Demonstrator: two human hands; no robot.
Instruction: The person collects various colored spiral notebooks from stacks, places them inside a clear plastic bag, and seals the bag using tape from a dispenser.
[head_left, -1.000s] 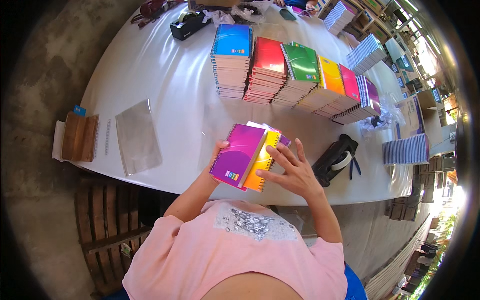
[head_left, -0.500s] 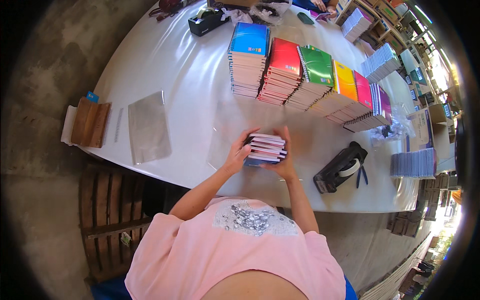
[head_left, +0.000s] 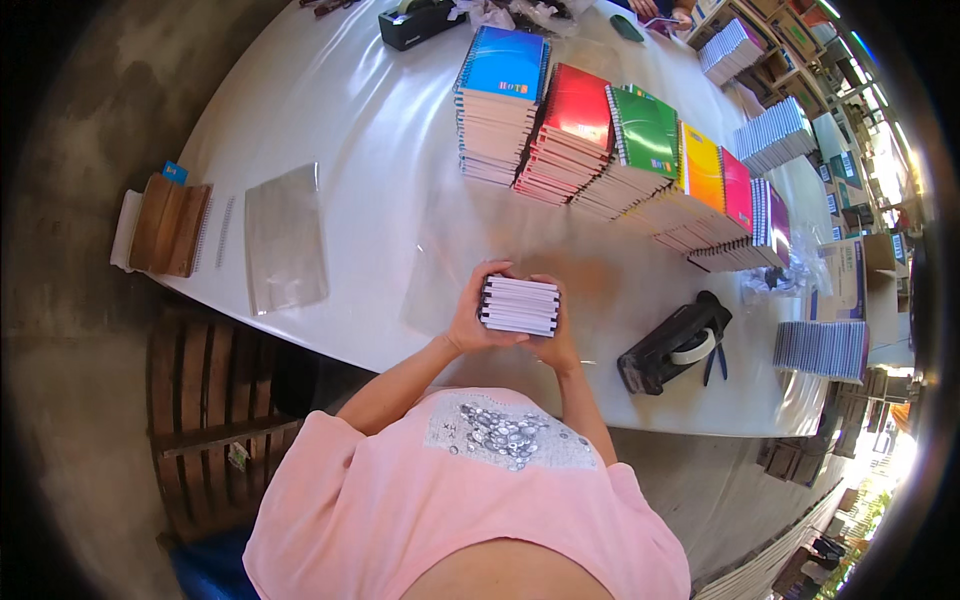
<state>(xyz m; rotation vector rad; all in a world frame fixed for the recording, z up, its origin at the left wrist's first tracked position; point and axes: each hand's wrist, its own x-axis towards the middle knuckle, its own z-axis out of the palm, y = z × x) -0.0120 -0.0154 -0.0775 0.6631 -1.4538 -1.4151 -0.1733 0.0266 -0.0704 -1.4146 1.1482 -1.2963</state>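
Note:
Between my two hands is a small stack of notebooks [head_left: 519,306], held just above the near side of the white table [head_left: 400,330]. The white page edges face up, and the stack looks squared. My left hand [head_left: 474,315] wraps its left side, with the thumb along the near edge. My right hand [head_left: 556,335] closes on the right side. Beyond them stand tall piles of spiral notebooks: blue [head_left: 502,65], red [head_left: 580,105], green [head_left: 645,132], yellow [head_left: 701,170], pink [head_left: 736,188] and purple [head_left: 772,225].
To the right lie a black tape dispenser [head_left: 665,350] and dark pliers [head_left: 715,362]. Clear plastic sleeves [head_left: 287,240] and a brown wooden holder [head_left: 175,228] are on the left. Another tape dispenser [head_left: 418,25] stands at the back. Another person's hand [head_left: 682,14] shows at the far edge.
The notebooks in my hands went from uneven and fanned to an even block. Both hands have drawn closer around them. The whole view has shifted slightly.

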